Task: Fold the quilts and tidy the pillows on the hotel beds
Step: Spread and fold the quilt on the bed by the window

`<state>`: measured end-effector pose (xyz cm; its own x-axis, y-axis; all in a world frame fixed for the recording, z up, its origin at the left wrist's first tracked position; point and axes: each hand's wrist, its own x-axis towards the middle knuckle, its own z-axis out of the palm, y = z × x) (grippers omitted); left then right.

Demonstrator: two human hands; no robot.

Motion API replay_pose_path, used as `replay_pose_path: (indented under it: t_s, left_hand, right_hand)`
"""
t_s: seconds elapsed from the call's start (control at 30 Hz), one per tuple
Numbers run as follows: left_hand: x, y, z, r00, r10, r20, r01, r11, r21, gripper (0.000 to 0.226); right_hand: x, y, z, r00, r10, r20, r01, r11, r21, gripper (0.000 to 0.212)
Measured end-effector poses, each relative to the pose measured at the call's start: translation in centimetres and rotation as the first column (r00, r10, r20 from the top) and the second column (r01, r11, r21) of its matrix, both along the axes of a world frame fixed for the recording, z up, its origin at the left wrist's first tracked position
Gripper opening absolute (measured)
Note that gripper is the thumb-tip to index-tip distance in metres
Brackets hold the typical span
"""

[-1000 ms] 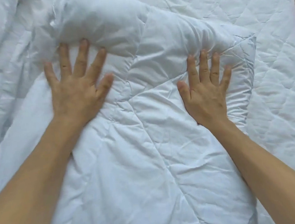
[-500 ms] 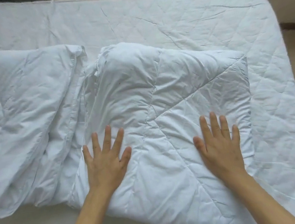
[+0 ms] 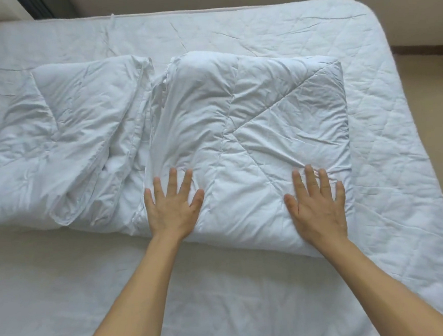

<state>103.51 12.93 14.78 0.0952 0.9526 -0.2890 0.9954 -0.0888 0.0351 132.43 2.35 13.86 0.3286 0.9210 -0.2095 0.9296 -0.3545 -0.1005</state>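
Both hands have slid back toward the person, down the folded quilt (image 3: 253,144). A second ago they pushed high up near the fat rolled edge at the far side. Now they lie on the near part of the pack, close to its front edge. That looks like a smoothing stroke, pressing the air out so the fold stays flat. So I think this fold is nearly done.

The left hand (image 3: 173,208) lies flat on the near left corner of the quilt. Its fingers (image 3: 173,181) are straight and spread wide, and they hold nothing. The right hand (image 3: 317,208) lies flat on the near right part. Its fingers are straight too, a bit closer together, and they hold nothing.

The quilt sits in the middle of the bed (image 3: 398,132), on the white stitched mattress cover. It is a thick square pack with a puffy top.

The view has changed a lot as well. Before, the quilt filled nearly the whole picture. Now the head is back and up, so the far edge of the bed, its round right corner and the tan floor (image 3: 436,76) show.

A second bundle (image 3: 62,143) lies just beside the quilt on the left, touching it. It is loose and crumpled and not folded yet. It may be more of the same quilt; I cannot tell. No pillows show, so that part is still to do
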Motion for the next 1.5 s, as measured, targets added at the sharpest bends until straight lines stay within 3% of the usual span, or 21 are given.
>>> replay_pose_path:
  t_s: [0.5, 0.6, 0.73, 0.87, 1.27, 1.37, 1.5]
  left_hand:
    - [-1.0, -0.8, -1.9, 0.998, -0.039, 0.058, 0.042, 0.998, -0.048, 0.069]
    - [-1.3, -0.6, -2.5, 0.994, -0.054, 0.098, 0.059, 0.997, -0.042, 0.067]
    - [-2.2, -0.4, -2.8, 0.982, -0.120, 0.146, 0.126, 0.992, -0.032, 0.067]
    - [-2.8, -0.4, -3.0, 0.971, -0.162, 0.174, 0.171, 0.984, -0.040, 0.073]
    - [-1.4, 0.4, -2.2, 0.968, -0.189, 0.165, 0.185, 0.982, 0.040, 0.070]
    - [2.0, 1.1, -1.4, 0.947, -0.262, 0.185, 0.250, 0.965, 0.084, 0.068]
    - [5.1, 2.2, -1.9, 0.935, -0.343, 0.091, 0.337, 0.938, 0.083, 0.065]
  right_hand:
    - [0.2, -1.5, -3.7, 0.993, -0.007, 0.117, -0.010, 0.990, 0.139, 0.065]
    - [-0.3, -1.7, -3.4, 0.990, -0.096, 0.107, 0.079, 0.985, 0.156, 0.064]
    - [-2.2, -2.8, -3.4, 0.941, -0.336, 0.034, 0.325, 0.928, 0.182, 0.066]
    - [-3.8, -3.7, -3.2, 0.899, -0.439, 0.011, 0.429, 0.884, 0.187, 0.068]
    - [-4.2, -3.0, -4.3, 0.889, -0.452, 0.070, 0.416, 0.863, 0.287, 0.058]
    - [-4.1, -3.2, -4.6, 0.890, -0.450, 0.068, 0.406, 0.853, 0.330, 0.057]
    - [-3.6, -2.9, -4.4, 0.889, -0.456, 0.042, 0.417, 0.845, 0.336, 0.056]
